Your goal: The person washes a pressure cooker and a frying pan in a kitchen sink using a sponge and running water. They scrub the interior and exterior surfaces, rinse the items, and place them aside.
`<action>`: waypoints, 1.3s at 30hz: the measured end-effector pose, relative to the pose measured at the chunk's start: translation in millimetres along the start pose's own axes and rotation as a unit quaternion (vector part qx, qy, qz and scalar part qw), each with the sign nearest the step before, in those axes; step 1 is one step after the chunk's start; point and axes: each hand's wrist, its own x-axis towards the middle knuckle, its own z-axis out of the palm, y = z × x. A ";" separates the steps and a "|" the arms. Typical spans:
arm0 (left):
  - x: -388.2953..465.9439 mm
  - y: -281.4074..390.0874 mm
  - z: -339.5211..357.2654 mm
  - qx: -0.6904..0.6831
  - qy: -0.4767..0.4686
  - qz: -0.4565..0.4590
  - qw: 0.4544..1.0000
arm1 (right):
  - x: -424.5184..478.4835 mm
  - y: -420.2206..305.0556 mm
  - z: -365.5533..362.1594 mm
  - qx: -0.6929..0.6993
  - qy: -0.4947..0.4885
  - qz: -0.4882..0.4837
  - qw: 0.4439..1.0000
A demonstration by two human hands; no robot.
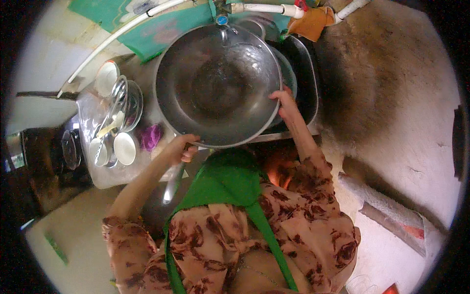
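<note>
A large round dark metal wok (220,88) is held up over a sink, its inside facing me, with wet, shiny patches near its top. My left hand (185,147) grips its rim at the lower left. At the right edge my right hand (285,100) is closed on the rim, thumb on the inner side. Just above the wok is a metal tap (221,18) with a blue disc on it; whether water runs is unclear. Behind the wok's right side, a bowl-like vessel (288,73) shows partly in a black basin (308,81).
At left, a metal tray (88,147) carries bowls, lids and utensils beside a purple cloth (150,137). White pipes (121,31) run above. An orange cloth (312,25) hangs at the upper right. Orange flames (279,174) glow below the counter, near my right arm.
</note>
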 end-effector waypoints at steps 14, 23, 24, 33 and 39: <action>14.4 -44.7 -2.5 0.183 0.322 0.560 0.741 | 109.6 53.7 121.9 -0.038 0.030 -0.021 0.999; -57.2 -66.0 -44.4 0.309 0.512 0.534 0.597 | 73.1 -21.5 130.7 -0.293 0.026 -0.325 0.899; -66.8 -67.7 -41.3 0.309 0.525 0.504 0.612 | 59.1 -46.6 131.5 -0.312 0.022 -0.331 0.890; -117.3 -102.9 -6.9 0.212 0.530 0.492 0.657 | 17.0 -89.6 165.5 -0.292 -0.156 -0.335 0.882; -136.8 -127.6 10.8 0.261 0.542 0.467 0.648 | 11.3 -78.1 89.7 -0.254 -0.183 -0.087 0.946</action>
